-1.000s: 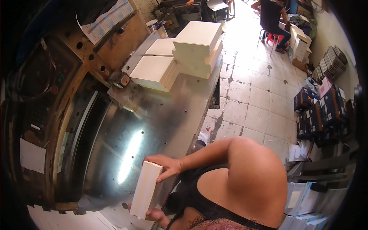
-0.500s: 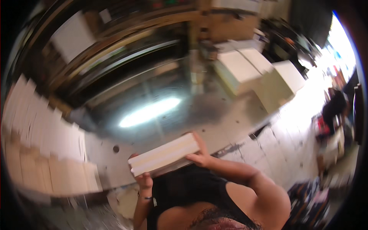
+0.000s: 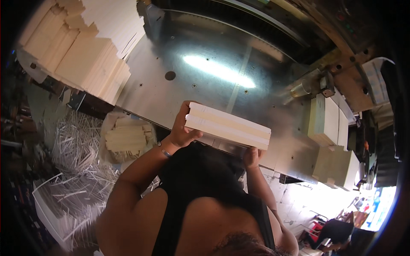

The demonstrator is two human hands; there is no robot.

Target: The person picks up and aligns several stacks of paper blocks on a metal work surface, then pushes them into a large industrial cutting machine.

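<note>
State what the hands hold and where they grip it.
A pale paper block: left hand around its left end, right hand near its right end.

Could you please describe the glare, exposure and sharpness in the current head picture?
Head view, centre: a white streak of glare crosses the metal table; head view, lower right: the floor washes out toward white; head view, corners: black; head view, middle: the paper block, held by left hand and right hand, looks fairly sharp.
</note>
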